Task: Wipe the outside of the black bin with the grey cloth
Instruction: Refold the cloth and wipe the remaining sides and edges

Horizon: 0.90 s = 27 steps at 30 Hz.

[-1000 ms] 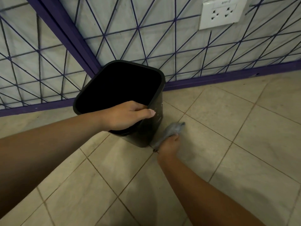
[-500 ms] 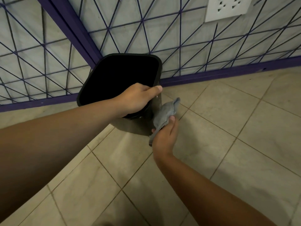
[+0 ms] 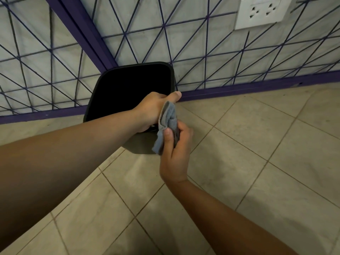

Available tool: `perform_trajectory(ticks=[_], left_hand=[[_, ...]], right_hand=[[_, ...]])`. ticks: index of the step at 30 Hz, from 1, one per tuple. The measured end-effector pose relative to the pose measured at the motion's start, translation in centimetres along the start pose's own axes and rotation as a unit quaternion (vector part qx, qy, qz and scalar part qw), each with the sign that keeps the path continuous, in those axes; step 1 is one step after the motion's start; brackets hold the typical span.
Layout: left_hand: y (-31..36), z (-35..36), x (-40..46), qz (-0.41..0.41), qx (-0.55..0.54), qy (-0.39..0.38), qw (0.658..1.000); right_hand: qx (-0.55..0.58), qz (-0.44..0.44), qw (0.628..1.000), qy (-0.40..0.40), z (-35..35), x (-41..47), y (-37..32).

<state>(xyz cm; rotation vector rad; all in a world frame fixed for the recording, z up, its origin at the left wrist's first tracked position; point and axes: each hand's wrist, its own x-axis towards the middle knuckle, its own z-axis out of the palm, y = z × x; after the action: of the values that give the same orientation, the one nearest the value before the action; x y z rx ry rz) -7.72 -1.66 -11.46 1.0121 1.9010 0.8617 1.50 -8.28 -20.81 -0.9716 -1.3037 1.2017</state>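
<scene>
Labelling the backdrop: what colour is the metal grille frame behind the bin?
Purple; the metal grille frame shows clearly in the head view, behind the black plastic bin.

Bin (image 3: 117,92) on the floor (image 3: 257,162) before the wall (image 3: 202,43), cloth (image 3: 166,124) at its right side.

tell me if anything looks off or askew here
Only the black plastic bin stands out: it is tipped toward the camera, its mouth showing, held at the rim by the left hand. The right hand grips the grey cloth. No spill shows.
</scene>
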Motion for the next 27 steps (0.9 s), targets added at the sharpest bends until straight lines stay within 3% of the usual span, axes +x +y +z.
perform_trajectory(ticks=[4, 8, 12, 14, 24, 27], left_hand=[[-0.2, 0.3, 0.1, -0.013, 0.022, 0.026, 0.999], [0.4, 0.2, -0.1, -0.048, -0.075, -0.015, 0.996], [-0.3, 0.3, 0.0, -0.007, 0.035, 0.027, 0.999], [-0.3, 0.4, -0.3, -0.002, 0.058, 0.029, 0.998], [0.2, 0.2, -0.9, 0.031, 0.158, 0.029, 0.987], [0.3, 0.4, -1.2, 0.044, 0.266, 0.058, 0.961]], right_hand=[[0.008, 0.011, 0.997, 0.078, -0.8, 1.3, 0.5], [0.009, -0.031, 0.999, 0.002, -0.4, 0.7, -0.1], [0.003, 0.055, 0.996, 0.071, -0.7, 1.6, 1.4], [-0.003, 0.056, 0.993, 0.106, -1.4, 2.6, 1.6], [-0.033, -0.039, 0.997, 0.055, -3.4, 2.9, 2.5], [-0.023, 0.023, 0.995, 0.092, -3.4, 4.1, 2.5]])
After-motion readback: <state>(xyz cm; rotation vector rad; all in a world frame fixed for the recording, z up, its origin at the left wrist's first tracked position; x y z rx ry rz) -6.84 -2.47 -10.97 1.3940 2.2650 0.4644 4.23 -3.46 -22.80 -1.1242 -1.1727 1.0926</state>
